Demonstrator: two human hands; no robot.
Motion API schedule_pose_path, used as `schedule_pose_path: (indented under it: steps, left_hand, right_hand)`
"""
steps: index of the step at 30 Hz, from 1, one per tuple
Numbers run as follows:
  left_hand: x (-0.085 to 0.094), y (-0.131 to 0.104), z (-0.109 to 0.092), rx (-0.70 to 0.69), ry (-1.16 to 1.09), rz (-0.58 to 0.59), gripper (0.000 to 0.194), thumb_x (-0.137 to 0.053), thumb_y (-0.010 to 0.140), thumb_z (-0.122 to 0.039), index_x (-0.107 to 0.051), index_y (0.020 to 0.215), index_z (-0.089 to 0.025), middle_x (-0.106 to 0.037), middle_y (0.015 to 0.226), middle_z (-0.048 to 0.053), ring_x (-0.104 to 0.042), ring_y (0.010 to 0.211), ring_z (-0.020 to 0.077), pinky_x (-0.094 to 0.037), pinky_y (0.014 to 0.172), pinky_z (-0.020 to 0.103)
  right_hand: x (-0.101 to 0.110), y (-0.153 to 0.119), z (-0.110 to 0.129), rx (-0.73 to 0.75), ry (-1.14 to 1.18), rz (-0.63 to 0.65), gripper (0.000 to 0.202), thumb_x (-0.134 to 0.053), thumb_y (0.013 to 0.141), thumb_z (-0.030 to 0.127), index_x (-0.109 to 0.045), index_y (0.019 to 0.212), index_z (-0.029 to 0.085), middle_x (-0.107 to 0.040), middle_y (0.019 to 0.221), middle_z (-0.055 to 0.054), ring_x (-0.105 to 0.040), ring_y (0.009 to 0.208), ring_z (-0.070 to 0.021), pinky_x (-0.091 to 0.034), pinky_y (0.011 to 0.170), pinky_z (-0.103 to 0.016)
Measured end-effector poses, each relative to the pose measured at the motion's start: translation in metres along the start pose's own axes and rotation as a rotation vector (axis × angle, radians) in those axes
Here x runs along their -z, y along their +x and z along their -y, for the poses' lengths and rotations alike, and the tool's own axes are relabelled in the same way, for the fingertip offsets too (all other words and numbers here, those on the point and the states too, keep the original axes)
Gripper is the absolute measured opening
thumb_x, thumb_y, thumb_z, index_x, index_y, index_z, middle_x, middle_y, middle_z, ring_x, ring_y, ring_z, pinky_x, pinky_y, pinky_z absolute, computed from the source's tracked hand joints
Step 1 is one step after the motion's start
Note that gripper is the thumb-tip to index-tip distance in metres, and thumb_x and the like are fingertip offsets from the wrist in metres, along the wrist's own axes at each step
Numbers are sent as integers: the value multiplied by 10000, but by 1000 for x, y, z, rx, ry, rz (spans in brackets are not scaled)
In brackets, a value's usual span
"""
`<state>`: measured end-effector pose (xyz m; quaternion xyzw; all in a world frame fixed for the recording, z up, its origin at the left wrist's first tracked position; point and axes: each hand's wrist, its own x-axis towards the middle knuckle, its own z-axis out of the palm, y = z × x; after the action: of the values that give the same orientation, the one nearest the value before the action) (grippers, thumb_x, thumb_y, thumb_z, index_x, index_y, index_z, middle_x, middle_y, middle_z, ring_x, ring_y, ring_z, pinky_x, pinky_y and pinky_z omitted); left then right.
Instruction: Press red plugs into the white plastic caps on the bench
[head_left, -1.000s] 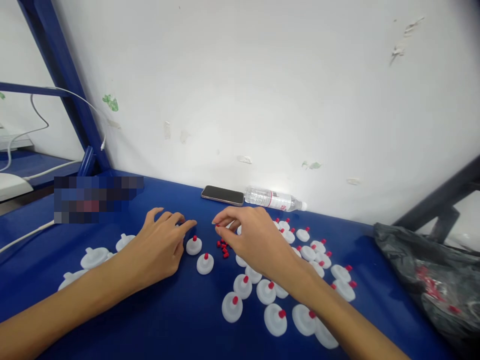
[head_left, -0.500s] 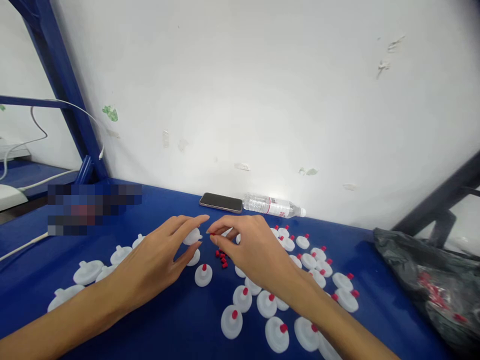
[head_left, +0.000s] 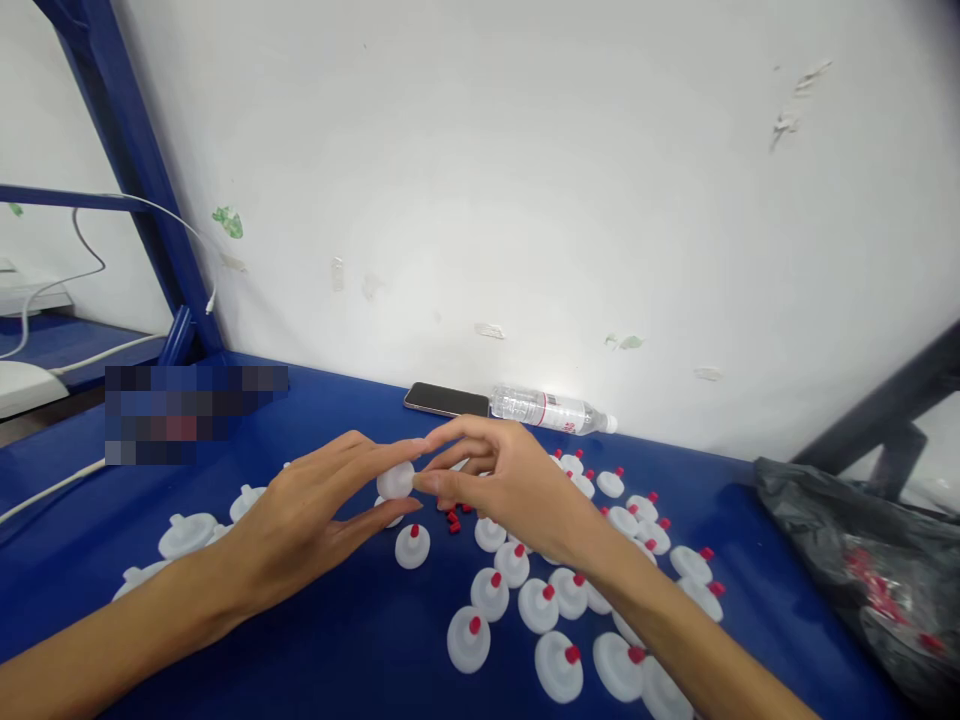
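My left hand [head_left: 319,515] holds a round white plastic lid [head_left: 396,481] between thumb and fingers, its spout side toward the right. My right hand [head_left: 517,485] is closed in a pinch at that spout; the small red cap in its fingertips is now hidden by them. Under the right fingers lie several loose red caps [head_left: 454,524]. A white lid with a red tip [head_left: 412,546] stands just below the hands. To the right and in front, many more red-tipped lids [head_left: 469,639] are spread out. Left of my left forearm sit several white lids without red tips [head_left: 187,535].
A black phone [head_left: 448,400] and a clear water bottle [head_left: 551,410] lie along the wall at the back of the blue table [head_left: 352,640]. At the right edge is a dark plastic bag [head_left: 825,520] with red pieces in it. White cables [head_left: 56,487] run at the left.
My right hand has moved left, bringing the red cap against the spout of the lid in my left hand. The hands were apart before. The view has shifted slightly.
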<state>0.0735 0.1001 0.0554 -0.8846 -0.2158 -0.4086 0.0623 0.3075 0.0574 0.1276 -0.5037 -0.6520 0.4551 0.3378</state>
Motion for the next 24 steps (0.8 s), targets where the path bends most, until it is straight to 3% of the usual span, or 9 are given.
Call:
schedule_pose_path:
  steps: [4,6,8,11,17,24]
  left_hand:
    - [4,-1,-7,-10,-56,-42,530,-781,1002,-278,-544,1470,-352,-786,1052,-22,-676,850,159,-594,763,275]
    - [5,-1,-13,1,-48,-69,502,-767,1014,-311,-553,1461,-387,-782,1018,-31,-660,819,166,-597,728,294]
    - [7,1,-19,22,-35,-121,429,-724,1042,-371,-572,1439,-420,-772,960,-37,-647,778,169,-594,680,305]
    - [10,5,-24,32,-26,-166,357,-698,1056,-407,-606,1401,-421,-772,901,-43,-650,746,162,-587,642,305]
    - [12,10,-22,-141,-30,-193,216,-722,1043,-252,-657,1249,-248,-835,1020,25,-669,782,144,-591,672,311]
    - [5,8,-20,-140,-32,-159,285,-737,1019,-210,-653,1289,-244,-819,1035,15,-664,835,165,-577,728,304]
  right_hand:
    - [7,-2,4,-172,231,181,549,-863,870,206,-675,1384,255,-801,1228,-57,-771,935,-155,-597,843,-290]
    - [5,-3,3,-175,396,302,498,-812,899,181,-689,1379,235,-811,1159,-49,-771,1022,-167,-580,981,-330]
    - [0,-3,2,-112,479,360,371,-793,893,173,-759,1259,225,-813,1073,-30,-761,1056,-176,-557,1017,-334]
    - [-6,-1,-2,-38,478,344,248,-810,850,173,-818,1091,228,-801,982,-4,-746,963,-160,-551,942,-297]
    - [-10,-1,-11,-52,488,322,310,-940,713,232,-850,1009,219,-776,873,10,-712,852,-152,-538,873,-300]
    - [-8,-1,-6,-66,416,332,286,-926,753,277,-828,1017,225,-803,928,-5,-741,914,-175,-550,919,-331]
